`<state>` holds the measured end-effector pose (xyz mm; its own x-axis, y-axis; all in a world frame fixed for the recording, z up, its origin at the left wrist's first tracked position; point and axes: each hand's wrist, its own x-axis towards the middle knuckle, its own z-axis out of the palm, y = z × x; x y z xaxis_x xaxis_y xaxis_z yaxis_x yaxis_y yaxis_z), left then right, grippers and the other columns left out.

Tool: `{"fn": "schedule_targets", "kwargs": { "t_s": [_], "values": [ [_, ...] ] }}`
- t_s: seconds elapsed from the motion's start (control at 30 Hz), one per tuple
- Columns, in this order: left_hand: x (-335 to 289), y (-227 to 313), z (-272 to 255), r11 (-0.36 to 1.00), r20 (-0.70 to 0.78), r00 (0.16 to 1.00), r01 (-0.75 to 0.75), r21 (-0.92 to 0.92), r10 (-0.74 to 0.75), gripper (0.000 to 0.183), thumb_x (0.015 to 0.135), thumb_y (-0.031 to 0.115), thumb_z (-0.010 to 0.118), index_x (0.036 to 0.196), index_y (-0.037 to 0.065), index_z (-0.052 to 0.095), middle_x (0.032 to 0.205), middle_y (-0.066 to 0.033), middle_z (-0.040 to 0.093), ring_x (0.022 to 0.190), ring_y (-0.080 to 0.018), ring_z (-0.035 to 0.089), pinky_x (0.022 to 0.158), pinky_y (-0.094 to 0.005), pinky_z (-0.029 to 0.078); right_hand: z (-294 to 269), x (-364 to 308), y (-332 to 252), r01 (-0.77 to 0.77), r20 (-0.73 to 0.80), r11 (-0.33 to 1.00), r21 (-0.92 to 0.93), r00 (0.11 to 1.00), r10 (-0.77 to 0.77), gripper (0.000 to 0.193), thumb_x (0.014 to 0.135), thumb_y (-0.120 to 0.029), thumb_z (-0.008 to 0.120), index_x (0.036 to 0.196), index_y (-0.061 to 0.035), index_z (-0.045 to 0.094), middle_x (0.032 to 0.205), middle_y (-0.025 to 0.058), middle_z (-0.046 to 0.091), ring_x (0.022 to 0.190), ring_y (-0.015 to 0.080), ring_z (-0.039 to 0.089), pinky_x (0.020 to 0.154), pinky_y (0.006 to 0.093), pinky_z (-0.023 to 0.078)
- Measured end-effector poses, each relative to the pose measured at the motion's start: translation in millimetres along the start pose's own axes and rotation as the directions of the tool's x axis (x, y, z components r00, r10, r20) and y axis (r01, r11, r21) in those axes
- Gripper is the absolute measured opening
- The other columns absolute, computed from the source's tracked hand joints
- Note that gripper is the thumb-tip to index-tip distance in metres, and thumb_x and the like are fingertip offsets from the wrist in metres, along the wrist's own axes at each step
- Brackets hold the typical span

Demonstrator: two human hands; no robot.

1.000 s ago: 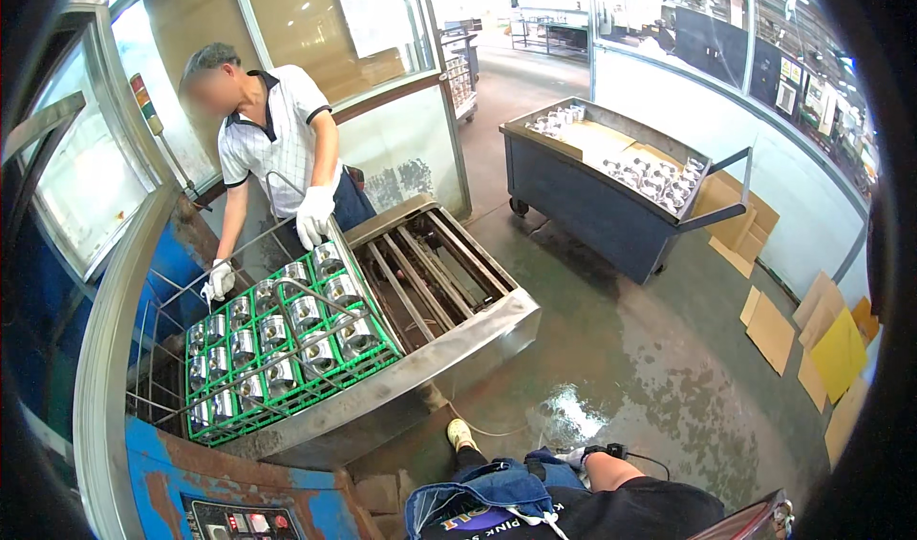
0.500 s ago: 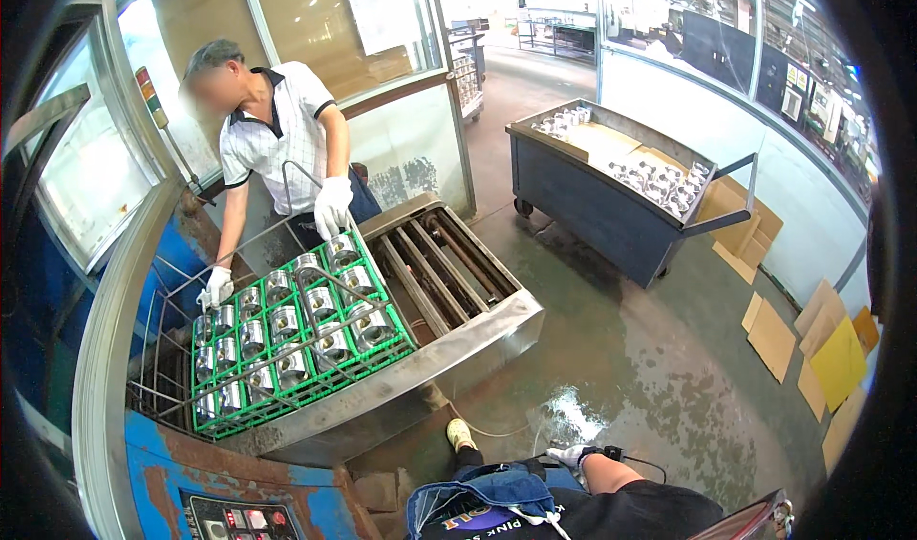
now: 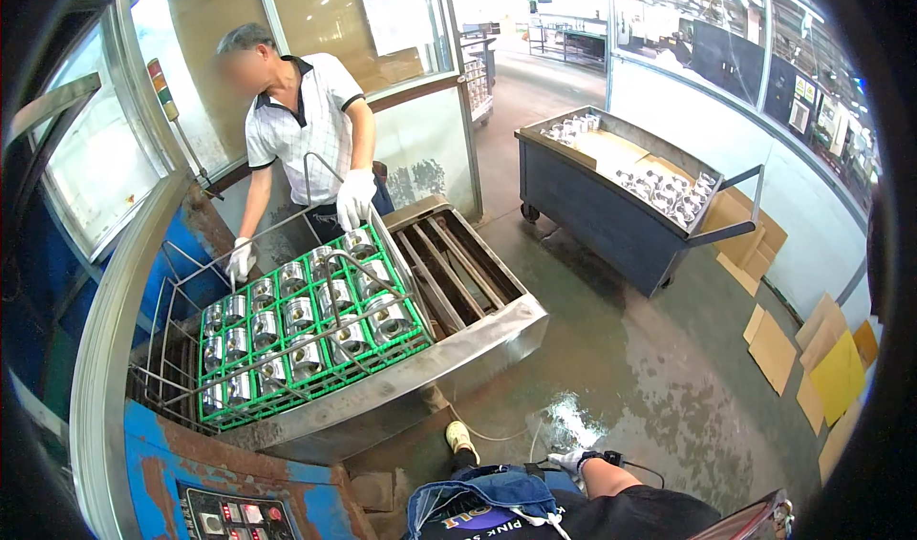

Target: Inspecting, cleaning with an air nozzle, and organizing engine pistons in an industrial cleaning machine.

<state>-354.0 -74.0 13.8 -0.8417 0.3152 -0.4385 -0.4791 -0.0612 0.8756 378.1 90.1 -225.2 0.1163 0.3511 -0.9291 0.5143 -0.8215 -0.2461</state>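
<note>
Seen from the head camera, a green crate [image 3: 315, 349] packed with shiny metal cylinders [image 3: 298, 313] sat inside a wire basket [image 3: 181, 282] on the left half of a steel tank [image 3: 478, 344]. Each cylinder stood in its own cell, apparently so that the parts kept apart and liquid could drain between them. A co-worker in a striped white shirt leaned over the far side, one gloved hand [image 3: 355, 196] on the basket's upright handle at the crate's far corner, the other gloved hand [image 3: 241, 256] down at the crate's far left edge. It was a two-point hold that looked meant to steady the load. Beside the crate, the tank's slatted rack [image 3: 449, 268] lay bare. The wearer stood back from the tank at the frame's lower edge, one shoe [image 3: 461, 437] on the wet floor [image 3: 650, 378]. The right hand [image 3: 573, 461], in a white glove with a dark strap at the wrist, was held low near the knee, well apart from the crate. The forearm was bent across the body, and whether the fingers were curled or spread could not be told. The left hand was out of frame. A blue cart [image 3: 592, 206] holding more metal parts stood near the wall, with flattened cardboard [image 3: 831, 368] on the floor beyond it.
</note>
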Motion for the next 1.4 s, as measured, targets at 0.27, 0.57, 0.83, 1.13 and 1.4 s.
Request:
{"fn": "schedule_targets", "kwargs": {
  "t_s": [0.27,0.57,0.83,1.13,1.4],
  "values": [
    [-33,27,13,0.99,-0.217,0.966,0.127,-0.065,-0.139,0.048,0.098,0.043,0.049,0.138,0.017,0.055,0.143,-0.0027,0.053,0.125,-0.0348,0.051,0.106,-0.0647,0.029,12,89,82,0.065,0.06,0.897,-0.437,0.997,-0.042,0.079,0.084,-0.07,0.058,0.136,-0.01,0.059,0.133,0.0147,0.061,0.115,0.0274,0.06,0.093,0.0428,0.048],
    [-12,17,-3,0.99,0.028,0.992,0.123,-0.068,-0.121,0.083,0.09,0.066,0.049,0.153,0.016,0.032,0.16,-0.0055,0.031,0.144,-0.0332,0.03,0.117,-0.0581,0.005,6,-13,36,0.067,0.134,0.942,-0.328,0.991,-0.024,0.062,0.086,-0.06,0.063,0.119,-0.0079,0.07,0.115,0.0096,0.069,0.098,0.0223,0.065,0.077,0.0433,0.052],
    [-26,37,-5,0.996,-0.315,0.946,0.06,-0.063,-0.077,0.089,0.088,0.049,0.068,0.151,-0.001,0.03,0.158,-0.021,0.029,0.143,-0.0442,0.029,0.112,-0.0587,0.029,-6,-126,-133,0.2,-0.052,0.777,-0.597,0.957,-0.286,0.059,0.084,-0.066,0.059,0.113,-0.016,0.072,0.1,0.0155,0.074,0.093,0.0249,0.07,0.082,0.0356,0.053],
    [-13,46,-14,0.998,-0.325,0.944,0.065,-0.001,-0.062,0.087,0.087,0.052,0.068,0.146,-0.003,0.036,0.149,-0.0211,0.039,0.137,-0.0419,0.036,0.109,-0.0584,0.033,-4,-193,-352,0.846,-0.328,0.532,-0.029,0.495,-0.805,0.051,0.094,-0.031,0.065,0.14,-0.0115,0.054,0.119,0.0087,0.067,0.101,0.0206,0.067,0.085,0.03,0.053],
    [16,43,-44,0.995,-0.36,0.927,0.09,-0.044,-0.1,0.063,0.092,0.047,0.065,0.144,0.018,0.045,0.139,-0.0169,0.049,0.122,-0.0373,0.05,0.099,-0.0522,0.042,17,-191,-416,0.773,-0.088,0.497,-0.394,0.507,-0.858,0.049,0.094,-0.028,0.064,0.14,-0.0166,0.053,0.105,0.0106,0.067,0.096,0.0226,0.062,0.081,0.036,0.052]
  ]
}}
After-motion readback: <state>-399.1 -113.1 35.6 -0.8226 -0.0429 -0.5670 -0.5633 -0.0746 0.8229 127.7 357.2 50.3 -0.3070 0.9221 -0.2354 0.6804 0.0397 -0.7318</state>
